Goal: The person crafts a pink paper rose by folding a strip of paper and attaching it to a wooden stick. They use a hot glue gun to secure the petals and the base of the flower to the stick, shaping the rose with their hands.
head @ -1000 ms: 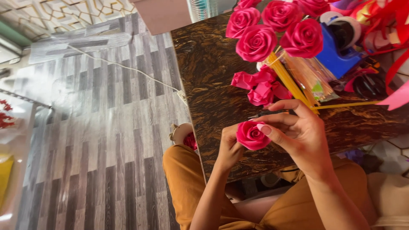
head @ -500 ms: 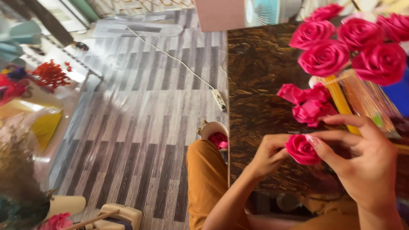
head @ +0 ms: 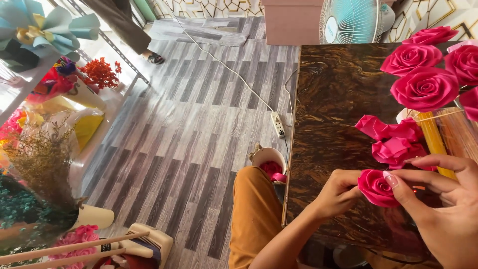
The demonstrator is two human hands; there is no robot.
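Both my hands hold a small pink paper rose [head: 377,188] over the near edge of a dark marbled table [head: 333,99]. My left hand [head: 338,193] pinches its left side. The fingers of my right hand [head: 438,204] curl over its top and right side. Just beyond my hands lie loose pink folded paper pieces [head: 393,139] beside a yellow stick [head: 434,142]. Several finished pink roses [head: 425,69] stand at the table's far right.
A white cup with pink scraps [head: 269,162] sits on the wood-pattern floor by my knee [head: 254,209]. A power strip [head: 277,123] and its cable run across the floor. A fan [head: 351,20] and a box stand beyond the table. Dried flowers and bouquets [head: 45,164] crowd the left.
The camera has swung left and down, showing more floor and the flowers on the left. My hands keep hold of the rose, my right fingers shifting slightly over it.
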